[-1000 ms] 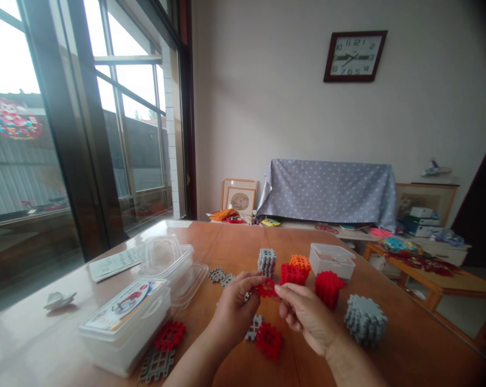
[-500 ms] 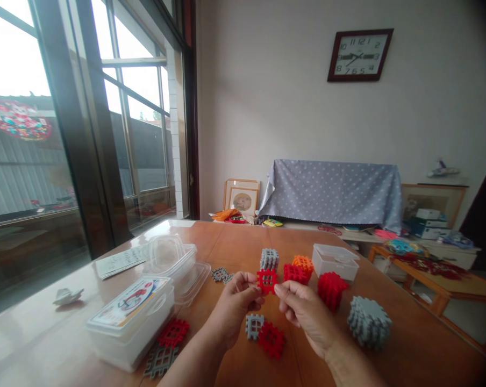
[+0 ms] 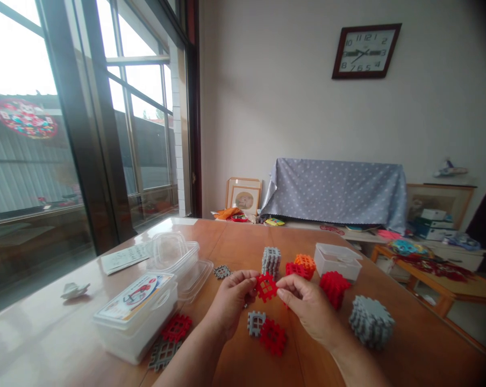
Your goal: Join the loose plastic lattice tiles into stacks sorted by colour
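Our left hand point(image 3: 230, 301) and right hand point(image 3: 307, 306) pinch one red waffle tile point(image 3: 266, 287) by opposite edges, above the wooden table point(image 3: 235, 247). We judge it light, stiff, toothed; best gripped at the rim. Loose grey tile point(image 3: 255, 323) and red tile point(image 3: 273, 337) lie beneath.

Both forearms bare, coming in from the bottom edge and angling toward each other at centre. Left hand point(image 3: 231, 303) raised, back to the camera, fingers curled, thumb and fingertips pinched closed at its upper right. Right hand point(image 3: 307, 307) at the same height, back up, fingers bent, thumb and forefinger pinched closed at its upper left. The two grips sit just beside each other, almost meeting. Wrists roughly straight, both hands lifted off the bench point(image 3: 408, 355).
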The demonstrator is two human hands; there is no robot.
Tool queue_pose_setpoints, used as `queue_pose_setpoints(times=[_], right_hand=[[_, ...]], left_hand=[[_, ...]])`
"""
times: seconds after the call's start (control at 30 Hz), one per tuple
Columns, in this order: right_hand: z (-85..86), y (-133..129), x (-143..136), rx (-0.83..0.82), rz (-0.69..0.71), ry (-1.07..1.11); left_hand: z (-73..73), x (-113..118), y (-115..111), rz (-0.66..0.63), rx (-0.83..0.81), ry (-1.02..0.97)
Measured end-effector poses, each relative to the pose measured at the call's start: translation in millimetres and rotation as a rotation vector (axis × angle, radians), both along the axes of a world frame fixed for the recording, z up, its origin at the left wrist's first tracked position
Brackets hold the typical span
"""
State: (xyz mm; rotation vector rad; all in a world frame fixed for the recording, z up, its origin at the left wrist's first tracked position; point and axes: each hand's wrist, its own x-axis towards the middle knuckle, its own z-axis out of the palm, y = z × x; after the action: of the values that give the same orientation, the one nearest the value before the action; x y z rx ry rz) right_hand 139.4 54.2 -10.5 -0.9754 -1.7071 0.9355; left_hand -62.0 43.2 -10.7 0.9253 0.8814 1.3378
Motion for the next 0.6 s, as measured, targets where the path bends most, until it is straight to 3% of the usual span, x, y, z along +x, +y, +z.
queue_pose_setpoints(times=[0.6], right_hand=[[5.4,-2.5,7.1,0.107,-0.009,-0.105]], left_hand=[[3.9,0.2,-2.2,-0.117,-0.071,-0.196]])
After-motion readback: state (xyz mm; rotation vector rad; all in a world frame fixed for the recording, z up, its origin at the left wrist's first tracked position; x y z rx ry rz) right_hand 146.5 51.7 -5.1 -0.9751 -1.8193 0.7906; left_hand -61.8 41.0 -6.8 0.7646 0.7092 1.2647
